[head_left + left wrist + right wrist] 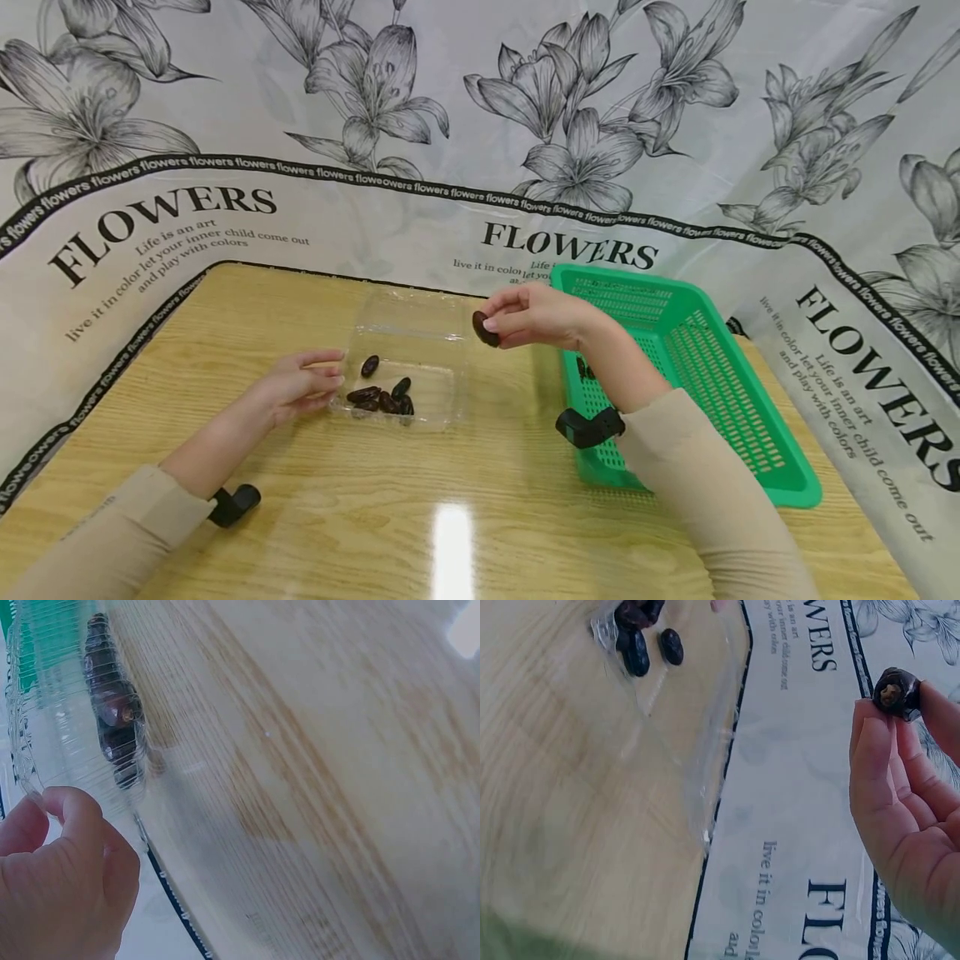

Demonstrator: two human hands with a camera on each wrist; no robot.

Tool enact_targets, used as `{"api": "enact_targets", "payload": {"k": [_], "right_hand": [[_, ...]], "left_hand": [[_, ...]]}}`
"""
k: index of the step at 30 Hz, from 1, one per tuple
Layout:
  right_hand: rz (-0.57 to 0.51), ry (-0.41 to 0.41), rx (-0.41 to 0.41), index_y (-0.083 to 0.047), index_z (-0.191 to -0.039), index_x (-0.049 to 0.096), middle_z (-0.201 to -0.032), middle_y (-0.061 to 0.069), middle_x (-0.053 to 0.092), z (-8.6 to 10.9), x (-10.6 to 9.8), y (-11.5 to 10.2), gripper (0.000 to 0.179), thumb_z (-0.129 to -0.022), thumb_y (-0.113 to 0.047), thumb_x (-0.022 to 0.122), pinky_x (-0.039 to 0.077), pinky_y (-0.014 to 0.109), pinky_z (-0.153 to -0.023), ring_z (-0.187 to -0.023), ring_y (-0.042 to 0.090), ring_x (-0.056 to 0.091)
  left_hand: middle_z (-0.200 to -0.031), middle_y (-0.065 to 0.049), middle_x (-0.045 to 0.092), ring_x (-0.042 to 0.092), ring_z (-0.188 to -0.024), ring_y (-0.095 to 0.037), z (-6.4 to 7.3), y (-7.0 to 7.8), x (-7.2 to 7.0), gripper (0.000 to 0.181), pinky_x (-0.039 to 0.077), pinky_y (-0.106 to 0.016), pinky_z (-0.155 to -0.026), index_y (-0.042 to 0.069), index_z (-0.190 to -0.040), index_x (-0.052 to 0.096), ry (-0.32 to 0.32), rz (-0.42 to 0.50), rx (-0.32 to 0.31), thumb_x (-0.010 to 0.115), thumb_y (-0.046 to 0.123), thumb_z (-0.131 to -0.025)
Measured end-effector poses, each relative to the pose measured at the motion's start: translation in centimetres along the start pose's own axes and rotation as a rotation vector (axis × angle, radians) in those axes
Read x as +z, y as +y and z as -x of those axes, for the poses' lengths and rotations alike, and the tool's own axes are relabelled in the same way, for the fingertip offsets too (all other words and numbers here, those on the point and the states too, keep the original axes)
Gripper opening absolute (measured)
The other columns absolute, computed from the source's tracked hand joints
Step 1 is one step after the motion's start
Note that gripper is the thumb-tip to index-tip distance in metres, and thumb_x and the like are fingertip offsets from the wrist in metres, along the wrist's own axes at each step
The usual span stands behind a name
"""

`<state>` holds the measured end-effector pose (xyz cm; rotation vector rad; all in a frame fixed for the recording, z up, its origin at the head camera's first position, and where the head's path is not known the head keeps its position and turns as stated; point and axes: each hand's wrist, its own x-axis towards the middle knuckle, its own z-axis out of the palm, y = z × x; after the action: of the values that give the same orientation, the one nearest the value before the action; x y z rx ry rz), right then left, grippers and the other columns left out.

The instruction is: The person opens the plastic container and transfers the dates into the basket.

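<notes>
My right hand [543,317] pinches one dark brown date [486,329] between thumb and fingertips, raised above the table between the plastic box and the green basket. In the right wrist view the date's pale stem end [889,694] faces the camera. A clear plastic box [435,379] stands on the table with its lid [408,310] tilted back. Several dates [388,402] lie in it, mostly along the near side, with a single date [370,366] farther back. At the box's left edge, my left hand [303,385] pinches the rim between thumb and finger.
To the right stands a green slotted basket [806,487], partly covered by my right forearm; a few dark pieces [585,367] show inside. The wooden table [337,517] ends at a wall of flower-printed cloth [420,225]. Black cameras [588,427] sit on both wrists.
</notes>
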<state>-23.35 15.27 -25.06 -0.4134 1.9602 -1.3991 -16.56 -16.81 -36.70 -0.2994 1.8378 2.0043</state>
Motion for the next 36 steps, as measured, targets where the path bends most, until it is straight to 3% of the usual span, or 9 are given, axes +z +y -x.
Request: {"api": "enact_targets", "payload": {"k": [8,15,28,36], "right_hand": [[-0.020,0.069,-0.030,0.005,-0.112,0.053,-0.099,0.007,0.061,2.3,-2.9,0.3,0.021,-0.091,0.001,0.056,0.053,0.031,-0.078,-0.085,0.016,0.062],[-0.026,0.152,-0.039,0.004,-0.109,0.053,-0.098,0.005,0.064,4.6,-5.7,1.6,0.018,-0.092,0.000,0.055,0.050,0.034,-0.085,-0.089,0.015,0.062],[-0.048,0.315,0.059,0.005,-0.118,0.044,-0.095,-0.003,0.063,7.8,-9.8,4.7,0.029,-0.094,-0.007,0.055,0.051,0.028,-0.083,-0.087,0.010,0.063],[-0.120,0.384,0.143,-0.006,-0.105,0.054,-0.088,-0.002,0.064,8.3,-11.3,7.3,0.015,-0.092,-0.009,0.060,0.053,0.026,-0.078,-0.081,0.010,0.064]], "left_hand": [[-0.105,-0.006,0.050,0.056,-0.079,-0.008,0.0,0.3,-0.3,0.060,0.049,-0.018,-0.066,-0.002,-0.145,0.026,-0.003,0.003,0.002,0.054,-0.003,-0.091],[-0.110,-0.009,0.048,0.056,-0.081,-0.009,0.0,0.1,-0.2,0.062,0.050,-0.019,-0.068,-0.001,-0.145,0.025,-0.008,0.000,-0.005,0.055,-0.003,-0.091],[-0.114,-0.013,0.046,0.056,-0.082,-0.010,0.1,-0.1,-0.1,0.061,0.049,-0.019,-0.068,-0.003,-0.144,0.025,-0.005,0.004,0.003,0.054,-0.003,-0.091],[-0.104,-0.007,0.051,0.056,-0.078,-0.009,0.1,-0.2,0.1,0.061,0.049,-0.019,-0.065,-0.003,-0.144,0.026,-0.004,0.022,0.004,0.056,-0.004,-0.090]]}}
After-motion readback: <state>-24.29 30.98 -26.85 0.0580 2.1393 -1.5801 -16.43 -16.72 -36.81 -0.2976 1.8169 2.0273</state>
